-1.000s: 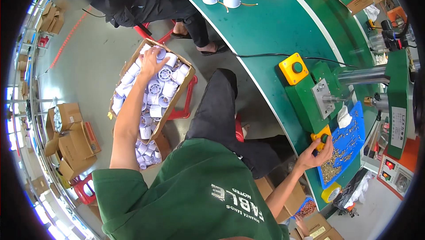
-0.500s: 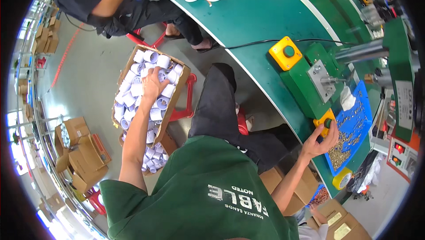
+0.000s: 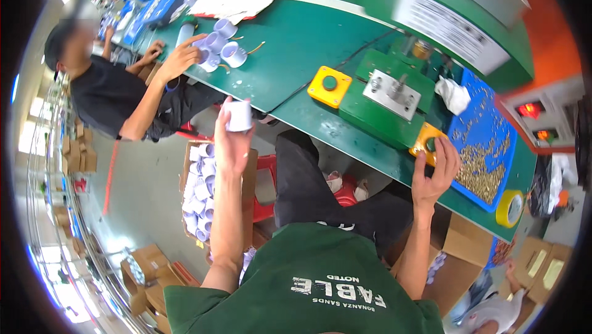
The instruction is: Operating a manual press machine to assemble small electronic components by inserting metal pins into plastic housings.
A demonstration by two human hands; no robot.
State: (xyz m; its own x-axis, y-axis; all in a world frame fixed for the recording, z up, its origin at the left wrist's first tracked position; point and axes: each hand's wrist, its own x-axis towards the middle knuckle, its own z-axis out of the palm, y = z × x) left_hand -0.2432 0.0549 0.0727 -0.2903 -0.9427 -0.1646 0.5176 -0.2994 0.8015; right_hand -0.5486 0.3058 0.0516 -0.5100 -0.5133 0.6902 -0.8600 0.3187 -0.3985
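Left hand: the person's left hand (image 3: 232, 143), fingers narrowed around one white plastic cup.
Cup in hand: the white cup (image 3: 239, 116), raised in front of the table's near edge; inner face not visible.
Right hand: the person's right hand (image 3: 436, 177), thumb and fingers wide apart, resting at the lower button box; whether the button is pressed cannot be told.
Lower button box: yellow housing (image 3: 427, 140), green button partly covered by the fingers, at the near right corner of the press base.
Upper button box: yellow housing (image 3: 329, 86), green button, at the left of the base.
Press: green bench press (image 3: 377, 115), bright metal plate (image 3: 391, 95) bolted on top of the base.
Tray: blue plastic tray (image 3: 506, 174), right of the press, strewn with small brass-coloured parts (image 3: 475, 171), thickest toward the near end.
Cloth: crumpled white piece (image 3: 453, 95), between base and tray.
Tape: yellow roll (image 3: 509, 209), just beside the tray's near end.
Table: green worktop (image 3: 299, 47), carrying all the above equipment.
Cups on table: white cluster (image 3: 216, 41), orange wires projecting, at the far left; a co-worker's hand (image 3: 182, 60) reaches to it.
Carton: cardboard box (image 3: 249, 192) below the table, filled with white cups (image 3: 198, 195), beside the left forearm.
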